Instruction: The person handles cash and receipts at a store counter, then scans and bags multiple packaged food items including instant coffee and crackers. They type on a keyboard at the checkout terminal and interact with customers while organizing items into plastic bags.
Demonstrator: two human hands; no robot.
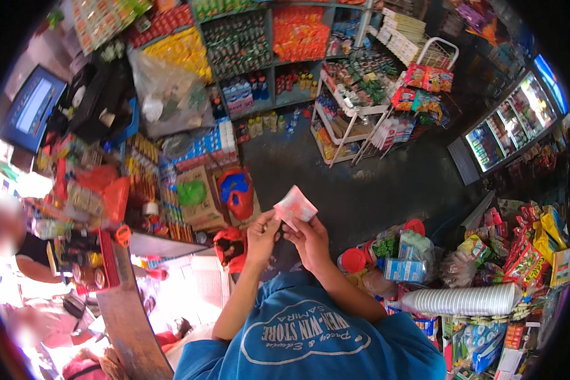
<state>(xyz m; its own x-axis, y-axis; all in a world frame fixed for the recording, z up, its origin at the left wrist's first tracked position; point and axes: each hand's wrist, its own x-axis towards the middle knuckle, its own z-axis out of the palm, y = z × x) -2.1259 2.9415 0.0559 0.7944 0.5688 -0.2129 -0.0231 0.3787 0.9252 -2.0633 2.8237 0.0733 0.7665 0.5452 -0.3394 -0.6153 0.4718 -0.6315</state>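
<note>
A creased reddish-pink paper, seemingly a banknote (294,206), is held up in front of my chest. My left hand (262,233) pinches its lower left corner between thumb and fingers. The lower right edge sits between the thumb and fingers of my right hand (308,238). Both hands are close together above the dark floor (285,166). Just left of my left wrist is a red plastic bag (229,247) with dark contents. Beyond that hand, a red bag with a blue inside (237,192) stands beside a cardboard box (197,209) topped by a green plastic bag (191,193).
A wooden counter (123,327) runs along the left, with people (33,327) beyond it. Ahead are stocked shelves (237,47) and a white wire rack (346,114). A glass-door fridge (513,121) stands at right. Stacked plastic cups (460,300) and snack packs (527,256) lie near my right elbow.
</note>
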